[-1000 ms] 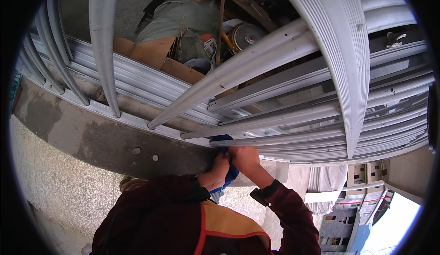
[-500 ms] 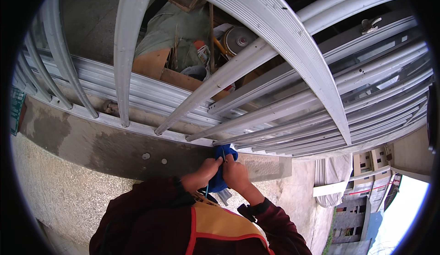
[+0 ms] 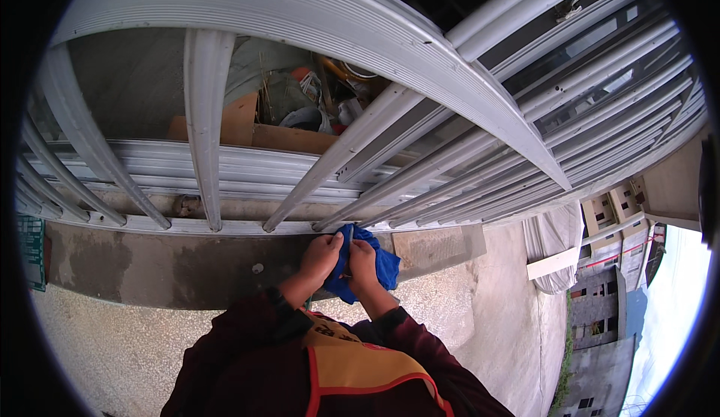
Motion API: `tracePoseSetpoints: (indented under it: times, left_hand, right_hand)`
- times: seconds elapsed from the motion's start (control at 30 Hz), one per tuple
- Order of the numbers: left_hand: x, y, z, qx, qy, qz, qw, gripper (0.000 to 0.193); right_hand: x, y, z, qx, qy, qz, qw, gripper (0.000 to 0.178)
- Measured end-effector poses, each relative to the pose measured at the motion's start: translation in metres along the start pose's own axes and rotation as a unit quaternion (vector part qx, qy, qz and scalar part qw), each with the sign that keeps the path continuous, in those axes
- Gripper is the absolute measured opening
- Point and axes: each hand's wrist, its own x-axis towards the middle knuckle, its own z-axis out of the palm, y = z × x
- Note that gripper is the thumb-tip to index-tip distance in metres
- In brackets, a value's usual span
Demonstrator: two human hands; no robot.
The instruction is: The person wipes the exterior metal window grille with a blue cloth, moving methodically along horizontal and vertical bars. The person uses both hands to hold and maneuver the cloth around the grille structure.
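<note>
Both my hands are close together in front of the white metal window bars (image 3: pixel 202 124), low down by the sill. A crumpled blue cloth (image 3: pixel 385 267) is bunched between and around them. My left hand (image 3: pixel 321 256) grips it from the left, thumb pointing up. My right hand (image 3: pixel 361 261) closes on it from the right, its fingers bent near the left thumb. Something thin and light sticks up between the thumbs, too small to make out. Part of the cloth hangs below and to the right of my right hand.
A grey stone ledge (image 3: pixel 157 263) runs under the bars. Behind them lie cardboard (image 3: pixel 238 121), a grey-white bag (image 3: pixel 304 119) and other clutter. A green panel (image 3: pixel 31 248) is at the far left. To the right, a pale sheet (image 3: pixel 553 241) covers something beside buildings.
My hands and the blue cloth have shifted slightly left in the picture. More of the cloth now spreads to the right. The view has tilted, and the bars sit differently.
</note>
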Motion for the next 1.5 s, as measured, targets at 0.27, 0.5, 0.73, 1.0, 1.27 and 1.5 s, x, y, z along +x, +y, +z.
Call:
tracePoseSetpoints:
  times: [0.27, 0.5, 0.73, 1.0, 1.27, 1.5]
  left_hand:
    - [-0.002, 0.029, -0.007, 0.250, 0.037, 0.092, 0.963, 0.041]
    - [-0.031, 0.057, -0.010, 0.407, 0.045, 0.109, 0.906, 0.045]
    - [-0.039, 0.059, -0.017, 0.415, 0.056, 0.153, 0.895, 0.050]
    - [-0.036, 0.064, -0.010, 0.584, 0.056, 0.149, 0.796, 0.037]
    - [-0.038, 0.066, 0.003, -0.149, 0.142, -0.117, 0.972, 0.026]
    - [-0.008, 0.047, 0.046, -0.035, 0.099, 0.029, 0.994, 0.008]
  right_hand:
    - [0.026, 0.005, 0.008, 0.176, 0.016, 0.015, 0.984, 0.017]
    - [0.010, 0.013, 0.014, 0.223, 0.047, 0.056, 0.972, 0.012]
    - [-0.024, -0.004, -0.046, 0.065, -0.152, 0.047, 0.985, 0.016]
    - [-0.020, 0.011, -0.093, -0.019, -0.075, -0.024, 0.997, 0.015]
    - [0.005, 0.012, -0.136, 0.011, -0.101, -0.047, 0.994, 0.014]
    - [0.021, 0.008, -0.176, 0.053, -0.153, -0.056, 0.985, 0.011]
